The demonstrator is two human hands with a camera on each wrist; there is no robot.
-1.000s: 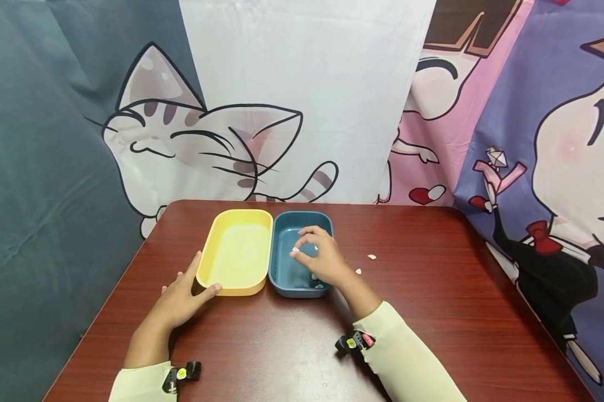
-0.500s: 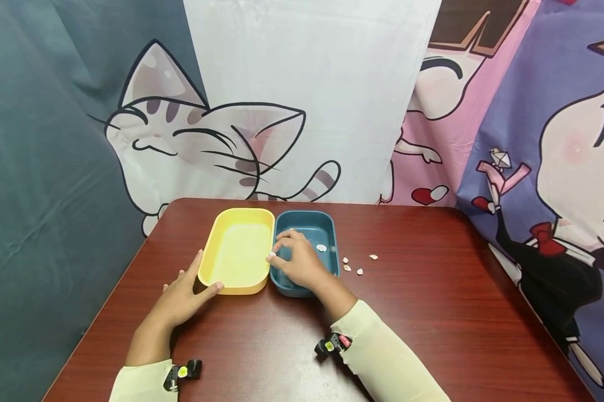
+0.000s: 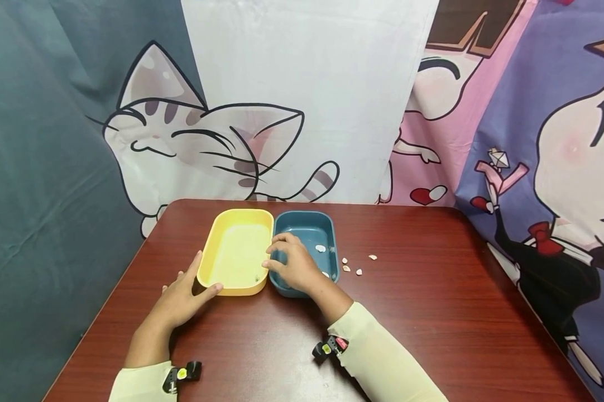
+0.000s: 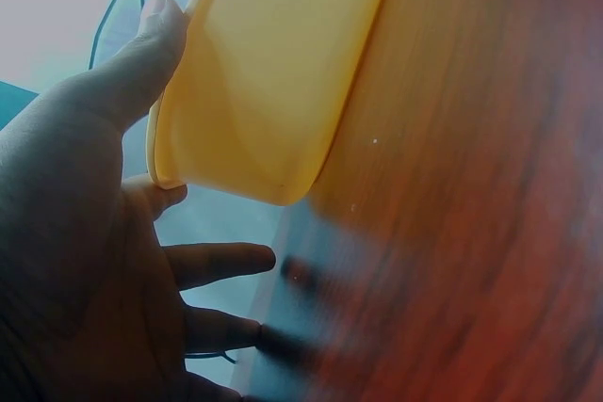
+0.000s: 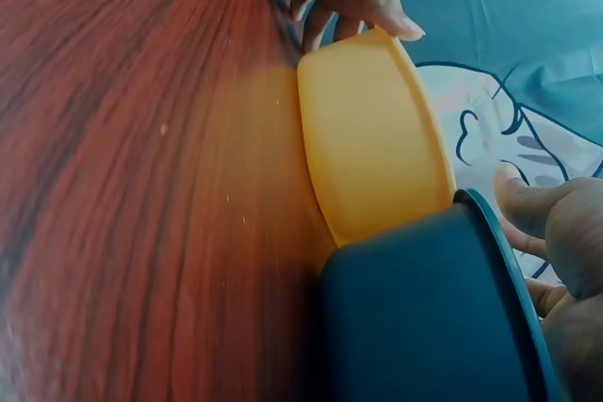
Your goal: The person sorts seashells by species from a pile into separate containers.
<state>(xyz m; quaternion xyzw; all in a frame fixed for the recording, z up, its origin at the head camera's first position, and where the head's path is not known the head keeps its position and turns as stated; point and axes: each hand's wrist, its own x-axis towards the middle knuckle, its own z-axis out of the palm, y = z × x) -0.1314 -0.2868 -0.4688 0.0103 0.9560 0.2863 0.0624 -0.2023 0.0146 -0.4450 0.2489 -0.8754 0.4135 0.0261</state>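
Observation:
In the head view, a yellow container [image 3: 239, 245] stands against a dark blue container [image 3: 309, 219]. My left hand [image 3: 181, 298] touches the yellow container's near-left corner, its thumb at the near rim and its other fingers spread straight along the side. My right hand [image 3: 297, 265] is over the blue container's left part, thumb and fingertips reaching the rim shared with the yellow one. Its fingers are parted, and nothing shows between them. A small piece [image 3: 257, 278] is in the yellow container, near its front right corner. White shell-like pieces [image 3: 320, 248] lie in the blue container, partly hidden by my hand.
Several small pale pieces [image 3: 359, 272] lie loose on the reddish-brown table [image 3: 432, 301], right of the blue container. Behind the table's far edge hangs a cloth [image 3: 302, 67] with cartoon cats. Both forearms carry small wrist cameras [image 3: 327, 347].
My right hand has moved left from the blue container toward the yellow one and let go of a white shell-like piece. A small piece now shows in the yellow container. My left hand stays put.

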